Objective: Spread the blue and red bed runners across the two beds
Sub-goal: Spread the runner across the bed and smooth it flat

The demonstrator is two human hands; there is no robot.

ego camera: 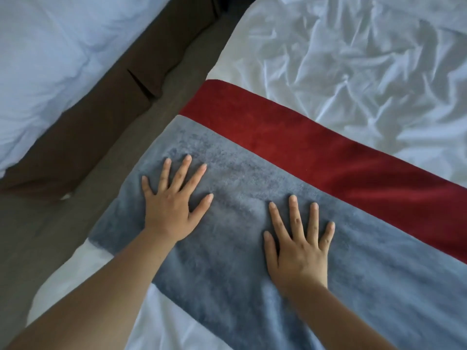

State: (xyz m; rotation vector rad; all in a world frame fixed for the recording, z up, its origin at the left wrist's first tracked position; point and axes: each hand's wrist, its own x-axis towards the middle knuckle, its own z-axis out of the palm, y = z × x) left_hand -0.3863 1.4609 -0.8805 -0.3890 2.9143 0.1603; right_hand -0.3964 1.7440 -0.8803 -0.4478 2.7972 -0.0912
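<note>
A bed runner lies across the near bed (353, 59), with a wide grey-blue band (240, 188) toward me and a red band (290, 137) along its far side. Its end reaches the bed's left edge. My left hand (174, 195) rests flat on the blue band near that edge, fingers spread. Flat on the same band, further right and closer to me, is my right hand (300, 243), fingers apart too. Neither hand grips the fabric. The second bed (50, 59) at the upper left shows only white bedding, with no runner in sight.
The near bed's white sheet is crumpled beyond the red band. A grey carpeted aisle (45, 223) separates the two beds. A dark brown bed skirt (101, 117) hangs along the side of the far-left bed.
</note>
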